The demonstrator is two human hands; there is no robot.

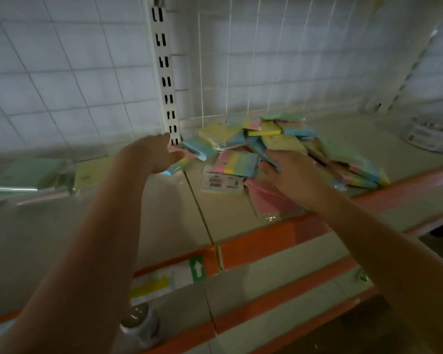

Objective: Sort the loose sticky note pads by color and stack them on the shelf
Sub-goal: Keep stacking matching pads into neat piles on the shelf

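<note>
A loose heap of sticky note pads (279,139) in yellow, blue, pink and green lies on the cream shelf (215,215). My left hand (154,157) grips a multicolour pad (177,167) at the heap's left edge, near the slotted upright. My right hand (289,175) reaches into the heap and pinches a blue pad (269,159) with its fingertips. A pink, yellow and blue striped pad (237,162) lies between my hands, and a pink wrapped pad (266,198) sits under my right wrist.
A wrapped green pad pack (28,175) lies at the shelf's left. A white slotted upright (164,72) and wire grid back the shelf. An orange shelf edge (261,238) runs along the front. A round labelled tub (430,134) stands at the right. A can top (138,320) shows below.
</note>
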